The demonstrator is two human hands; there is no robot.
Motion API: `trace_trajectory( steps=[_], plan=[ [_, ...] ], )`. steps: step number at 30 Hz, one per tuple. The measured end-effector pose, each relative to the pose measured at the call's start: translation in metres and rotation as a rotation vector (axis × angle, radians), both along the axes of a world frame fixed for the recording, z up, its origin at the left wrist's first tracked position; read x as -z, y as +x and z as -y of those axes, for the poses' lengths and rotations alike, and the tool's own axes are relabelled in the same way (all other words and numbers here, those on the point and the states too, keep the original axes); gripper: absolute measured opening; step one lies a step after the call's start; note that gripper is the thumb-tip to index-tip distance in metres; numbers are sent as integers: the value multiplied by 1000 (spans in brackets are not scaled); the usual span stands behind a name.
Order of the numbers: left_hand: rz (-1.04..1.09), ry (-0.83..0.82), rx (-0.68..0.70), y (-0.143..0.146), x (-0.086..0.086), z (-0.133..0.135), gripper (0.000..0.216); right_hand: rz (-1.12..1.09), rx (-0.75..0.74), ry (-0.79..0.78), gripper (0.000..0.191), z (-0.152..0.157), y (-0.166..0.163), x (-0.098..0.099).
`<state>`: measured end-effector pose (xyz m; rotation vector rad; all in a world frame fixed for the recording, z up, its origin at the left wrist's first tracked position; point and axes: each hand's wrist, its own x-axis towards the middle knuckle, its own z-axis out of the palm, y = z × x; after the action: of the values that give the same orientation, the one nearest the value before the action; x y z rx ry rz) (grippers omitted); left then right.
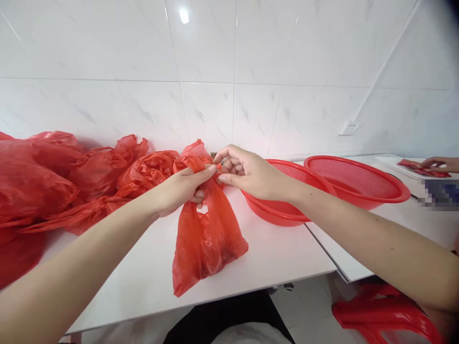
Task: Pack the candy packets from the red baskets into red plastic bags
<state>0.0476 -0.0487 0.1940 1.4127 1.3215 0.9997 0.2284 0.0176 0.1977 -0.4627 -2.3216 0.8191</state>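
A red plastic bag [206, 239] hangs over the white table [272, 258], its bottom resting near the front edge. My left hand [182, 188] is closed on the bag's top, thumb and fingers pinching the gathered plastic. My right hand [247, 172] meets it from the right and pinches the same top edge with its fingertips. Both hands touch each other at the bag's mouth. What is inside the bag is hidden.
A heap of crumpled red plastic bags [60, 181] fills the table's left side against the tiled wall. Two red mesh baskets [358, 184] sit to the right. Another person's hand [439, 165] rests on red material at far right. A red stool [383, 315] stands below.
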Motion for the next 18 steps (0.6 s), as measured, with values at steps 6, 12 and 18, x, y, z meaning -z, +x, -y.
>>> trace_trajectory(
  steps=[6, 12, 18],
  plan=[
    [-212, 134, 158, -15, 2, 1, 32, -133, -120, -68, 17, 25, 7, 3],
    [-551, 277, 135, -10, 9, 3, 17, -195, 24, -251, 23, -3, -15, 44],
    [-760, 742, -122, -3, 37, 0, 26, -90, -132, -484, 25, -15, -17, 60]
  ],
)
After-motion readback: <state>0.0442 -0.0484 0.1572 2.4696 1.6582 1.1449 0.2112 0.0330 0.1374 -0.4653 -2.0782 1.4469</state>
